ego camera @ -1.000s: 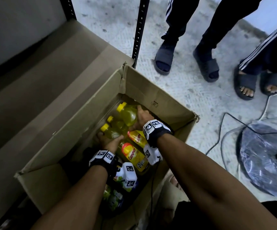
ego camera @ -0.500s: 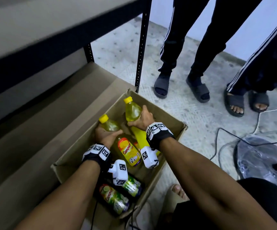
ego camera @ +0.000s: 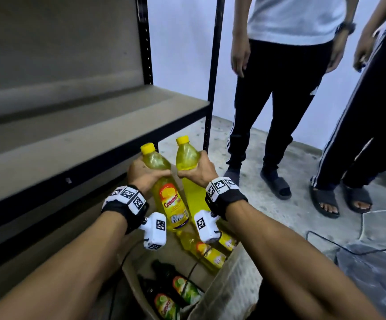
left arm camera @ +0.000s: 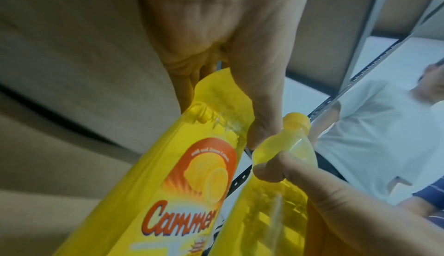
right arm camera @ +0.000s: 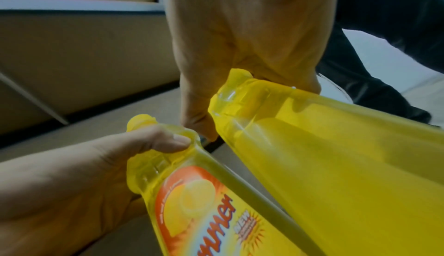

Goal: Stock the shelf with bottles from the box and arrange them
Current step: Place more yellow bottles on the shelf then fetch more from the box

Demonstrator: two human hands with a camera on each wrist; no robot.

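Note:
I hold two yellow-capped bottles of yellow liquid upright, side by side, above the open cardboard box [ego camera: 224,287]. My left hand [ego camera: 144,174] grips the neck of the labelled yellow bottle [ego camera: 172,204], which the left wrist view shows close up as the labelled bottle [left arm camera: 177,184] below my left hand [left arm camera: 228,51]. My right hand [ego camera: 197,172] grips the shoulder of the plain-sided yellow bottle [ego camera: 186,155], also seen as the plain-sided bottle [right arm camera: 336,155] under my right hand [right arm camera: 252,51]. The bare shelf board [ego camera: 76,128] lies just left of both bottles.
More yellow bottles [ego camera: 210,252] and green-label bottles [ego camera: 185,289] lie in the box. A black shelf post [ego camera: 212,65] stands behind the bottles. Two people [ego camera: 277,88] stand to the right on the floor. A black cable [ego camera: 325,241] and a plastic-wrapped object [ego camera: 372,273] lie at lower right.
Both hands have lifted their bottles up out of the box to about the height of the shelf board. My view has tilted up from the box to the shelf.

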